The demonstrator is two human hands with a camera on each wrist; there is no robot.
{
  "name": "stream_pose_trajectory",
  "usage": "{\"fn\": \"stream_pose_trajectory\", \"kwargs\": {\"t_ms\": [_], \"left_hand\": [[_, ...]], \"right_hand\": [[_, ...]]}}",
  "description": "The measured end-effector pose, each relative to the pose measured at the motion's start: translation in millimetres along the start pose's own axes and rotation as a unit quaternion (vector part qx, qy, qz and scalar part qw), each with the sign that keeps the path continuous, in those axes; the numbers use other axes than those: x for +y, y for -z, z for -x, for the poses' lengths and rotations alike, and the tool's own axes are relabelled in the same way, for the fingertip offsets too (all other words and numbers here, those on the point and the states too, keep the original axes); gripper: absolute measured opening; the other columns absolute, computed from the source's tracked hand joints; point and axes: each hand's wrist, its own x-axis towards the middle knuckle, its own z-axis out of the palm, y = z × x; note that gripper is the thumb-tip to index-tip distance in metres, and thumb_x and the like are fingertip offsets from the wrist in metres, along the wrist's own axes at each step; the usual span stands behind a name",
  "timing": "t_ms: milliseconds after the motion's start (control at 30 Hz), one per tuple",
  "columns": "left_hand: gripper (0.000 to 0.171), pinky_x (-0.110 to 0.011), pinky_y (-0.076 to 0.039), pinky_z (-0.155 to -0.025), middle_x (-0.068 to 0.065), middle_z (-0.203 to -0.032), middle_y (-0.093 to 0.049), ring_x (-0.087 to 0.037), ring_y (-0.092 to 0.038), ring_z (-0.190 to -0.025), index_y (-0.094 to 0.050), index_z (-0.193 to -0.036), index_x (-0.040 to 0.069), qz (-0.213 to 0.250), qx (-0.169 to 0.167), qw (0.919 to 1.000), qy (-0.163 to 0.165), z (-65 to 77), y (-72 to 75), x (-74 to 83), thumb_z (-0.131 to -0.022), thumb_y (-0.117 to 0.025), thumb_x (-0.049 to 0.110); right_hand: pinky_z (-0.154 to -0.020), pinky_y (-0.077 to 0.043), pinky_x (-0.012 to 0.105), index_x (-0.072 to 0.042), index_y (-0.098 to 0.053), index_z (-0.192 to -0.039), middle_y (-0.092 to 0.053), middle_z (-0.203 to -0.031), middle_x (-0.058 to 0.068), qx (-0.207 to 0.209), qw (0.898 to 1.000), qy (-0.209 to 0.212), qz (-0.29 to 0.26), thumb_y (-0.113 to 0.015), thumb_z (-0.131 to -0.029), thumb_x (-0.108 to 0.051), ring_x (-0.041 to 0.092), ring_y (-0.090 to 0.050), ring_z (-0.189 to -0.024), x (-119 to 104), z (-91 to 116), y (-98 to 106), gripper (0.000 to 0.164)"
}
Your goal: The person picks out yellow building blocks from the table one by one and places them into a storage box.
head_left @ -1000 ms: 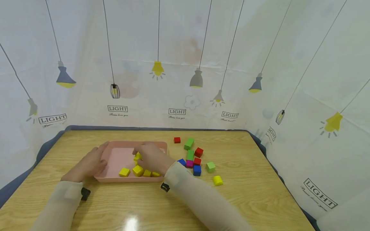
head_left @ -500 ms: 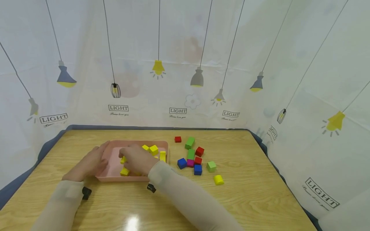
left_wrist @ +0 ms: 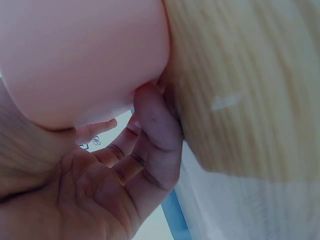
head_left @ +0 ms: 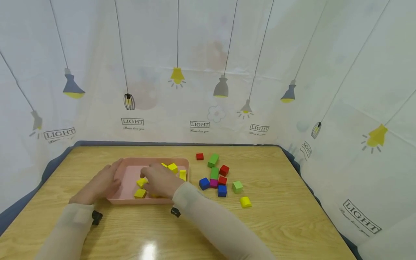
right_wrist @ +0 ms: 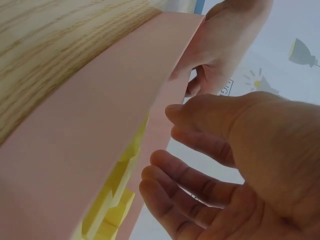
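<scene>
The pink tray [head_left: 131, 175] lies on the table with several yellow blocks [head_left: 140, 194] in it. My left hand [head_left: 97, 184] grips the tray's left end. In the left wrist view its fingers [left_wrist: 159, 122] curl under the tray's corner, with the thumb side against the wall. Over the middle of the tray hovers my right hand [head_left: 162, 180], beside a yellow block [head_left: 141, 182]. The right wrist view shows its fingers [right_wrist: 192, 175] loosely bent, apart from the thumb, and holding nothing. The right hand hides some of the blocks from the head view.
Right of the tray lie red blocks [head_left: 224, 170], green blocks [head_left: 213, 160], blue blocks [head_left: 222, 190], a magenta block [head_left: 213, 183], a light green cube [head_left: 237, 187] and a rounded yellow block [head_left: 246, 202]. Behind the table [head_left: 276, 231] hangs a lamp-printed cloth [head_left: 156, 137].
My right hand moved left across the tray with a yellow block, let it go near another block, then drew back slightly right. The left hand has stayed on the tray.
</scene>
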Motion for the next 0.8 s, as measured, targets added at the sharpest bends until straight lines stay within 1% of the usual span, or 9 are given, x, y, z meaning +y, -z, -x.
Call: {"fn": "stream_pose_trajectory", "kwargs": {"t_ms": [133, 267, 300, 500, 600, 733, 800], "left_hand": [[0.079, -0.070, -0.037, -0.099, -0.038, -0.138, -0.038, -0.049, -0.048, -0.117, -0.011, -0.159, 0.001, -0.001, 0.001, 1.0000, -0.006, 0.0, -1.9, -2.4, -0.098, -0.060, 0.011], [0.080, -0.071, -0.036, -0.099, -0.039, -0.140, -0.036, -0.051, -0.046, -0.120, -0.010, -0.160, 0.002, 0.002, 0.002, 1.0000, -0.002, 0.1, -2.5, -1.8, -0.098, -0.060, 0.011], [0.080, -0.071, -0.036, -0.100, -0.039, -0.140, -0.036, -0.051, -0.046, -0.120, -0.010, -0.160, 0.002, 0.002, 0.002, 1.0000, -0.001, 0.1, -2.4, -1.4, -0.098, -0.060, 0.010], [0.080, -0.070, -0.037, -0.100, -0.039, -0.140, -0.036, -0.051, -0.046, -0.120, -0.010, -0.160, 0.003, -0.001, 0.003, 1.0000, 0.005, 0.0, -2.1, 1.8, -0.098, -0.059, 0.010], [0.079, -0.070, -0.037, -0.099, -0.039, -0.139, -0.036, -0.051, -0.047, -0.119, -0.009, -0.160, 0.002, -0.005, 0.003, 1.0000, 0.006, 0.3, -1.8, 2.7, -0.098, -0.059, 0.010], [0.079, -0.070, -0.038, -0.099, -0.039, -0.137, -0.037, -0.049, -0.049, -0.115, -0.010, -0.159, 0.001, -0.007, 0.003, 1.0000, 0.003, 1.2, -1.1, 3.4, -0.098, -0.060, 0.010], [0.079, -0.070, -0.038, -0.099, -0.039, -0.138, -0.037, -0.049, -0.048, -0.115, -0.010, -0.159, 0.001, -0.004, 0.002, 1.0000, 0.006, 2.0, -0.7, 3.9, -0.098, -0.060, 0.010]], "right_hand": [[-0.082, -0.048, 0.012, -0.021, -0.068, -0.123, -0.063, -0.117, -0.009, 0.006, 1.000, 0.006, 0.005, -0.075, -0.092, -0.027, 0.005, -0.052, -0.092, 2, 7, 2, 0.032], [-0.088, -0.049, 0.017, -0.022, -0.067, -0.124, -0.062, -0.120, -0.009, 0.020, 1.000, 0.000, -0.001, -0.075, -0.092, -0.027, 0.006, -0.051, -0.098, 6, 15, 5, 0.034], [-0.088, -0.049, 0.018, -0.022, -0.067, -0.124, -0.062, -0.121, -0.009, 0.024, 1.000, -0.002, -0.005, -0.075, -0.092, -0.027, 0.006, -0.052, -0.098, 8, 17, 6, 0.033], [-0.082, -0.050, 0.019, -0.022, -0.067, -0.124, -0.061, -0.122, -0.008, 0.034, 0.999, -0.019, -0.008, -0.072, -0.094, -0.027, 0.007, -0.052, -0.096, 22, 33, 7, 0.031], [-0.083, -0.051, 0.020, -0.021, -0.068, -0.124, -0.062, -0.121, -0.009, 0.042, 0.999, -0.020, -0.003, -0.072, -0.094, -0.029, 0.007, -0.053, -0.095, 29, 40, 8, 0.031], [-0.088, -0.052, 0.022, -0.019, -0.067, -0.125, -0.062, -0.122, -0.007, 0.054, 0.998, -0.020, 0.002, -0.074, -0.093, -0.031, 0.007, -0.056, -0.098, 38, 52, 10, 0.034], [-0.088, -0.053, 0.023, -0.020, -0.067, -0.125, -0.062, -0.122, -0.007, 0.057, 0.998, -0.030, -0.002, -0.074, -0.093, -0.030, 0.008, -0.056, -0.100, 43, 57, 11, 0.035]]}}
